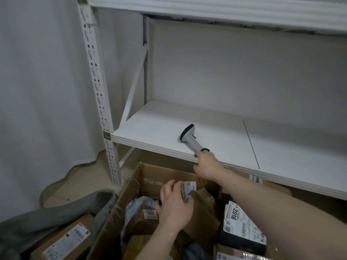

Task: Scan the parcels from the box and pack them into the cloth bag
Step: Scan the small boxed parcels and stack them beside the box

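My right hand [206, 167] grips the smooth grey handle of the scanner [191, 138] lying on the flat white shelf [154, 128]. My left hand [173, 204], fingers loose, rests on a crumpled brown paper parcel [203, 207] inside the frayed cardboard box [129, 192]. The grey cloth bag [56, 218] slumps left of the box.

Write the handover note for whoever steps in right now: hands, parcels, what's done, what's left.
Right hand: at the handle end of the scanner, which lies on the white shelf; grip unclear.
Left hand: inside the cardboard box, fingers on a brown parcel with a white label.
Done: one labelled box sits in the grey cloth bag.
Left: several parcels in the box, including the black one marked 2016; scan and bag each.
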